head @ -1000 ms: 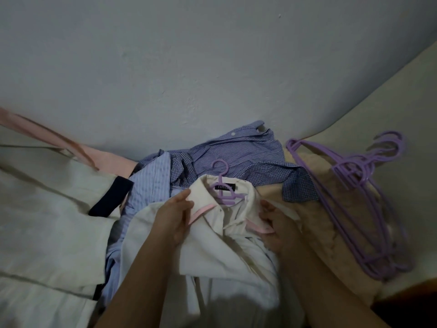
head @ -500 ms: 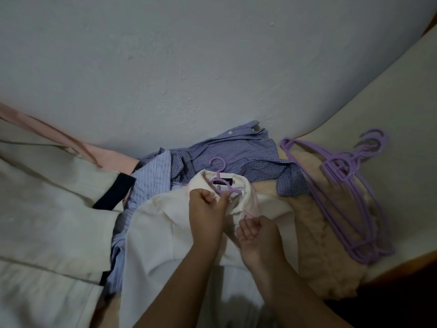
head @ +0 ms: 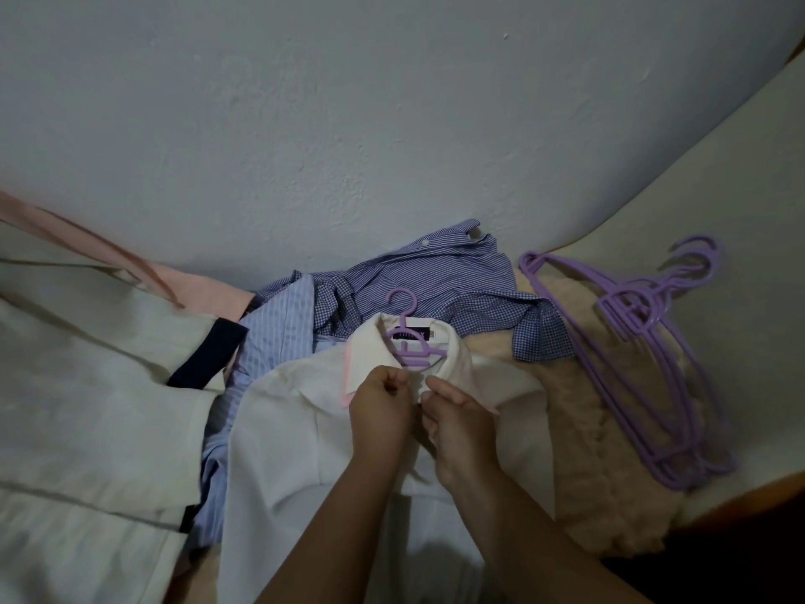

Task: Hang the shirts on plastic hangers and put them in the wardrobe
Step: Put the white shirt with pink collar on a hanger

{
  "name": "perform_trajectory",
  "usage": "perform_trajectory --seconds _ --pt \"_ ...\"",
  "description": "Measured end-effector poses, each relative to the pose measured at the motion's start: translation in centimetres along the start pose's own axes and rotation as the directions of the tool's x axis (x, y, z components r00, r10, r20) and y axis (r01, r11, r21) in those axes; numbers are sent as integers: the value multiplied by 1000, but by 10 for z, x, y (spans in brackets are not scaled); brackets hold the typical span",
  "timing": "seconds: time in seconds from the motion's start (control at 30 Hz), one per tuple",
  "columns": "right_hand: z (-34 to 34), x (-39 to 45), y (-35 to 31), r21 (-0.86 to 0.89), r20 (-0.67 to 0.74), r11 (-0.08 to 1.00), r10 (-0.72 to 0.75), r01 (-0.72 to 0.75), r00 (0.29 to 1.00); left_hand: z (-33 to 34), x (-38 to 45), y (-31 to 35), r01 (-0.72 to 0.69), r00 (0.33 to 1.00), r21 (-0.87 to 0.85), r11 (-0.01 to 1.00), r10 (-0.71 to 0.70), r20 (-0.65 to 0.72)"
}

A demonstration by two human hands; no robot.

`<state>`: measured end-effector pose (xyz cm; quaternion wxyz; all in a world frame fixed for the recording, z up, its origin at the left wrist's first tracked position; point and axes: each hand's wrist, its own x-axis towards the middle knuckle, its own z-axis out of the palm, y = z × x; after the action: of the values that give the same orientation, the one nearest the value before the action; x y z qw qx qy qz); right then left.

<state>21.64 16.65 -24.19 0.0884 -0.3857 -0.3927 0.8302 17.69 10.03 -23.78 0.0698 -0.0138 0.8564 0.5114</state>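
Against a pale wall, the bed [head: 718, 167] holds a white shirt [head: 305, 429] threaded on a purple hanger [head: 411, 342]. Left hand [head: 381, 414] and right hand [head: 457, 429] pinch its collar front, probably buttoning; keep both edges aligned. Spare hangers [head: 644, 342] lie well right.

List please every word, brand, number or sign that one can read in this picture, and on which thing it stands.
No text here can be read.
Dark neck label inside the collar of the cream cotton shirt: pale lettering shows, but too small and blurred to read.
Purple plastic hanger in that shirt: no marking visible.
Stack of purple plastic hangers: no marking visible.
Blue checked shirt: no label visible.
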Motion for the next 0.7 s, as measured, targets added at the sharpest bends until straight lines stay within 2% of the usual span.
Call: perform_trajectory --seconds 0.13,0.23,0.43,0.53,0.7 --pt "1 1 0 -48 -64 997 -60 57 996 -6 -2 -1 170 985 -153 974 -162 60" --pt "3 3 0 -76 -88 993 -92 85 992 -9 -2 -2 243 969 -211 947 -224 107" --pt "13 11 -6 -293 -167 939 -236 180 957 -12 -4 6 168 985 -302 938 -149 82" --pt "17 12 -12 -325 -110 924 -247 200 963 -10 -5 9 133 991 -322 937 -115 74" --pt "14 10 -17 -322 -40 921 -243 218 969 -5 -3 7 72 997 -239 968 -72 11"
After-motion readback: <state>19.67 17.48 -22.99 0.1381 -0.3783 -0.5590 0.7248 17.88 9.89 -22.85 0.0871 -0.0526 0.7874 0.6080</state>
